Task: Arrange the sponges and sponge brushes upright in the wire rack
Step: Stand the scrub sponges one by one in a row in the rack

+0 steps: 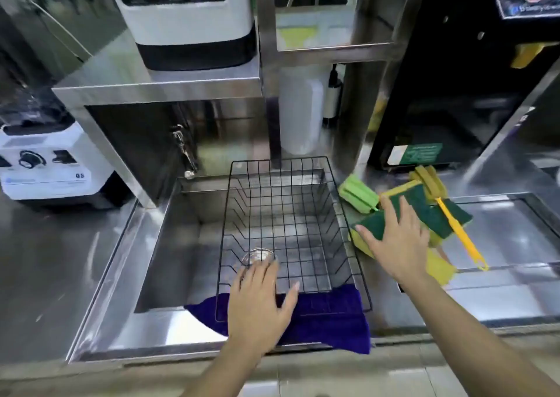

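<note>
1. Grip status: the right hand (pixel 400 242) lies flat with fingers spread on the green-topped yellow rectangular sponge (pixel 371 222); nothing is clasped. The posture reads as a pin or a reach before closing.
2. Left hand (pixel 260 302) rests open, fingers splayed, on the near rim of the black wire rack (pixel 285 211), holding nothing. Judged purpose: steadying the rack.
3. Landmark: the rack sits inside the stainless steel sink (pixel 163 245), its near edge over a dark blue cloth (pixel 330 318). It holds no sponges.
4. Right of the rack, on the steel counter, the task items lie in a loose overlapping heap: a second green-faced sponge (pixel 424 205), a green ribbed sponge brush (pixel 357 195) nearest the rack's far right corner, and a yellow-handled sponge brush (pixel 454 224) laid across the sponges.
5. All items lie flat; none stands upright.
6. Assessment: task at its start; the sponge under the right hand appears the first candidate.
</note>
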`<action>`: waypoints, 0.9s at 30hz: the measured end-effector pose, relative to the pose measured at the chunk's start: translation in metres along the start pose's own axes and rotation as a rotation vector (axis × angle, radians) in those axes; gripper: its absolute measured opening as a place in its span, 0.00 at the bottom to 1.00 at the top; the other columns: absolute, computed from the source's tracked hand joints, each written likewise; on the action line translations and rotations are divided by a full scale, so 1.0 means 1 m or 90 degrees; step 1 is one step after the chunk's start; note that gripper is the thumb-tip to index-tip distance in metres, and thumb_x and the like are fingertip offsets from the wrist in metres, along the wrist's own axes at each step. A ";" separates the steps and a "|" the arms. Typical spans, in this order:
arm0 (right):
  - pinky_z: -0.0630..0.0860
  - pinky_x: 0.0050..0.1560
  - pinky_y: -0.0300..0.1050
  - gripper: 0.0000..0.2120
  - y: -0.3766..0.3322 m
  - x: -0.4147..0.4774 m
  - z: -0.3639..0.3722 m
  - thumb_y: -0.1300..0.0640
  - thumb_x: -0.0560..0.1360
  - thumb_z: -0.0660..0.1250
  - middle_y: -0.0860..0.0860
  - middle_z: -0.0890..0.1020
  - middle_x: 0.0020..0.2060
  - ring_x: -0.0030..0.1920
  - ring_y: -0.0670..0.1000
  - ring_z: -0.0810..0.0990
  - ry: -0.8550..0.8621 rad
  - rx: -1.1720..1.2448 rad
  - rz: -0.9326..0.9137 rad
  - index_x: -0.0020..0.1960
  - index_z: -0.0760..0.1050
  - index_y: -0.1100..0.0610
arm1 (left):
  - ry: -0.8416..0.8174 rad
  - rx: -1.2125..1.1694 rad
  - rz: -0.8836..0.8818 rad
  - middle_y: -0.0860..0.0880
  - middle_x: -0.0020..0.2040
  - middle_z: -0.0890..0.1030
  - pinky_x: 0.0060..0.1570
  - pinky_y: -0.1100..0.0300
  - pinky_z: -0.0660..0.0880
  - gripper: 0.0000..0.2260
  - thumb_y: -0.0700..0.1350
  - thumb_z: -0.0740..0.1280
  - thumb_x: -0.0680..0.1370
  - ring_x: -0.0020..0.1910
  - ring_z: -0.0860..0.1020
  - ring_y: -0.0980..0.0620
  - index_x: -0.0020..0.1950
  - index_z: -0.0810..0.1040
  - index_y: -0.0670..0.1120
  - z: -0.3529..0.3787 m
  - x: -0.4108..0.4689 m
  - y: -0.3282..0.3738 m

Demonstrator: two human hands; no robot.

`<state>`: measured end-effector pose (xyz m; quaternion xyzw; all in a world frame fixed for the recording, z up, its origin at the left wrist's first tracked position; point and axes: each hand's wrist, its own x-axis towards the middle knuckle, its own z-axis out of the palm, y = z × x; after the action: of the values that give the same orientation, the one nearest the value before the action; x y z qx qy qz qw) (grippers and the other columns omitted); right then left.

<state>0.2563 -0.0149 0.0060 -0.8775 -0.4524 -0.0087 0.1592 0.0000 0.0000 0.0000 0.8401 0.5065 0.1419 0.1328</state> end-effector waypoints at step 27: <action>0.71 0.62 0.57 0.33 0.038 0.026 -0.008 0.45 0.60 0.77 0.57 0.78 0.56 0.57 0.60 0.75 -0.297 0.406 0.369 0.59 0.74 0.61 | 0.044 0.138 0.097 0.47 0.33 0.79 0.35 0.52 0.72 0.22 0.58 0.54 0.76 0.32 0.75 0.46 0.39 0.78 0.43 0.025 -0.018 -0.011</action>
<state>0.3027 -0.0171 0.0071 -0.8533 -0.1933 0.3717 0.3103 -0.0079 -0.0128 -0.0287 0.8802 0.4577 0.1251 0.0128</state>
